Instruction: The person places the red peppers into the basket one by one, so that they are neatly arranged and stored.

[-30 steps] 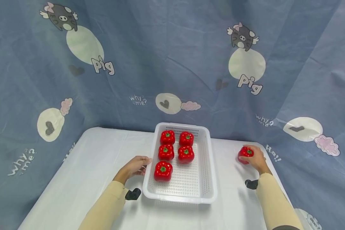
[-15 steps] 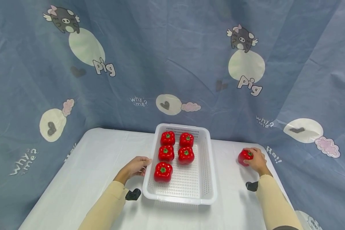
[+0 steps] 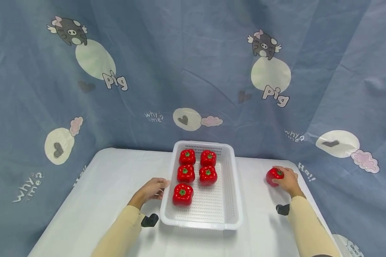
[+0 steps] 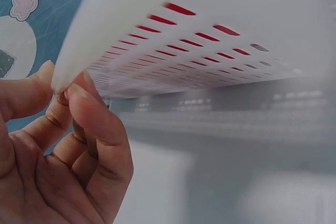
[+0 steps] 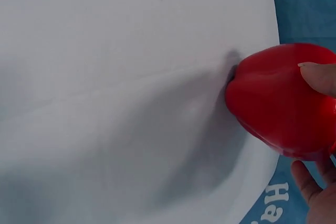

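In the head view, a white plastic basket (image 3: 197, 225) stands mid-table with several red bell peppers (image 3: 182, 194) inside, stems up, towards its left and back. My left hand (image 3: 152, 189) holds the basket's left rim; the left wrist view shows the thumb and fingers (image 4: 97, 114) pinching the edge of its slotted wall (image 4: 210, 40). Over at the right, my right hand (image 3: 289, 180) grips another red bell pepper (image 3: 273, 177) from its right side, stem up. In the right wrist view the thumb lies on this pepper (image 5: 278, 100), with fingers at its lower side, partly cut off.
A white-covered table (image 3: 122, 167) carries everything, its far right corner close behind the gripped pepper. Blue printed cloth (image 3: 212, 78) hangs behind and along both sides. The basket's right half shows bare perforated floor.
My right hand has shifted slightly right around its pepper, the thumb now nearer its right side, uncovering more of the front. My left hand stays on the rim. The head view has tilted slightly.
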Demonstrator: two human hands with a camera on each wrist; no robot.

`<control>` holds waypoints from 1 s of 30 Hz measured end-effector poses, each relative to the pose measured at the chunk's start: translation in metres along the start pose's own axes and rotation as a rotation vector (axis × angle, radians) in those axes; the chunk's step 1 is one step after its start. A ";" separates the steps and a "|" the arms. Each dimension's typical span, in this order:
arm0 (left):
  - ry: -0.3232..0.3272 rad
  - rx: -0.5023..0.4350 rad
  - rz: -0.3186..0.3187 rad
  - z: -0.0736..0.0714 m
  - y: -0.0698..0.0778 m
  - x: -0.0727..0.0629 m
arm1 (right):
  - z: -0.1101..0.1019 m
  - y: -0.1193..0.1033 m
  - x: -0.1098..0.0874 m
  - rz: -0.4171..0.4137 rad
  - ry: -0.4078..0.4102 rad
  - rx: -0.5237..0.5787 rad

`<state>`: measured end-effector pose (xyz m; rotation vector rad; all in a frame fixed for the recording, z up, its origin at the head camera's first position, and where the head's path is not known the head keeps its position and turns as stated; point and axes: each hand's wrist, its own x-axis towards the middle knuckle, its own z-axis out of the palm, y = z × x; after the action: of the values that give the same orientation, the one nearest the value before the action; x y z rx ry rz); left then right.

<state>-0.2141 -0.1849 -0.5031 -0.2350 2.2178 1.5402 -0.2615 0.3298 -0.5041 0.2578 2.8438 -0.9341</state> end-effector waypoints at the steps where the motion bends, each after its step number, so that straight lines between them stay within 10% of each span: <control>1: -0.003 -0.005 0.004 0.001 0.000 0.000 | 0.000 0.000 -0.001 -0.005 0.004 -0.001; 30: -0.028 -0.002 0.012 0.002 0.000 0.003 | 0.001 -0.042 -0.014 -0.223 -0.011 0.027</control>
<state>-0.2158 -0.1834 -0.5049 -0.2003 2.2001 1.5430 -0.2569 0.2943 -0.4781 -0.0635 2.8940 -1.0099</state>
